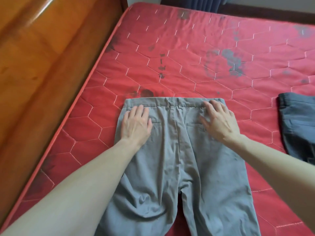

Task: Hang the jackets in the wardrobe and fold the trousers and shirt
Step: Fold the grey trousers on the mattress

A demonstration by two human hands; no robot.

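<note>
Grey trousers lie flat, back side up, on a red quilted mattress, with the waistband away from me and the legs running toward the bottom edge. My left hand rests flat on the left hip of the trousers, fingers straight. On the right hip, just under the waistband, my right hand presses flat with its fingers spread. A second, dark blue-grey garment lies on the mattress at the right edge, partly cut off.
A polished wooden bed frame runs along the left side of the mattress. Dark stains mark the mattress beyond the trousers. Dark fabric hangs at the far end past the mattress.
</note>
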